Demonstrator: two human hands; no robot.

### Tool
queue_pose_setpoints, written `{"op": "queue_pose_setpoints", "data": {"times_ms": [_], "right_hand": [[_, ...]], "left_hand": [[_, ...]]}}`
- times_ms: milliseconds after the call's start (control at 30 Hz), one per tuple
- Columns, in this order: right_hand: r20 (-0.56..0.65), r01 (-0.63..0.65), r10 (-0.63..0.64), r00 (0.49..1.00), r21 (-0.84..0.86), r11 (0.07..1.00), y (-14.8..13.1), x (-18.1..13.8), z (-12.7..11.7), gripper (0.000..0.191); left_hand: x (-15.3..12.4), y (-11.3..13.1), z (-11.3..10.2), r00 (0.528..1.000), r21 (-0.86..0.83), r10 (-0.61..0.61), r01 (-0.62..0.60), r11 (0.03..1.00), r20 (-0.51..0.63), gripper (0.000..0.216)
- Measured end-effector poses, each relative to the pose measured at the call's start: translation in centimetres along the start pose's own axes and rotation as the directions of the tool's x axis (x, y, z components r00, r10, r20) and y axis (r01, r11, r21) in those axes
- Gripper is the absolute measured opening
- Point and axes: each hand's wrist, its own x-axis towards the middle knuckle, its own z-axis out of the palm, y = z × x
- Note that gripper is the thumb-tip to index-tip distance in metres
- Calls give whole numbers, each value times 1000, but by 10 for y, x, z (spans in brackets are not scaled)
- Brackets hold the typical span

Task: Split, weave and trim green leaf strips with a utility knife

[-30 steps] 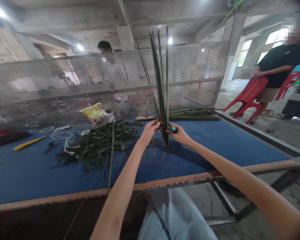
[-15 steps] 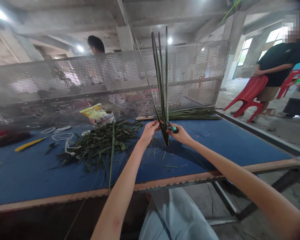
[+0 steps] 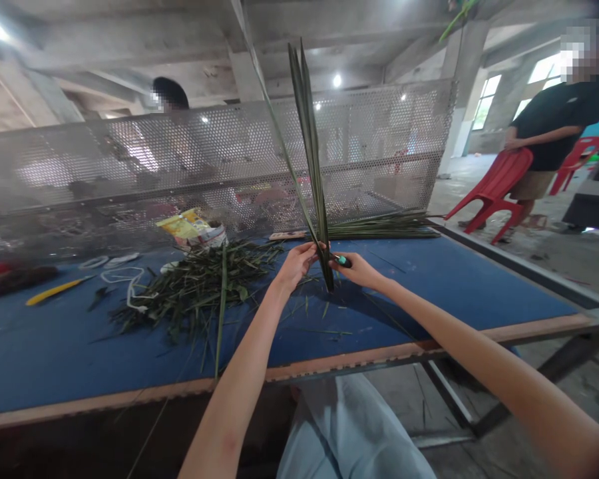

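Leaf blades [image 3: 308,140] upright between left hand [image 3: 294,267], right hand [image 3: 358,270]; teal tool [image 3: 343,261] in right

I can't read any words or numbers from here. The print on the yellow packet [image 3: 192,226] is too small and blurred, the small mark on the co-worker's black T-shirt [image 3: 559,113] won't resolve either, and the teal tool handle [image 3: 341,261] shows nothing I can make out.
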Motion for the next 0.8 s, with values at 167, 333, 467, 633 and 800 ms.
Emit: {"op": "queue_pose_setpoints", "data": {"times_ms": [167,333,467,633,800], "right_hand": [[-43,-5,3,999,-44,999,-1,-1,0,33],[-181,-52,54,982,16,999,-10,1,-9,38],[-241,-74,100,965,113,991,-17,2,-18,43],[-118,-130,133,984,34,991,-11,0,-13,46],[-80,-112,105,991,-89,990,-7,-4,-9,40]], "left_hand": [[2,-3,-3,1000,-11,29,-29,1000,-1,24],[4,-3,-2,998,6,70,-70,998,8,23],[4,-8,4,997,-36,62,-61,998,34,24],[3,-18,10,998,-57,-39,42,997,54,21],[3,-20,7,999,-78,-38,36,996,-21,20]]}}
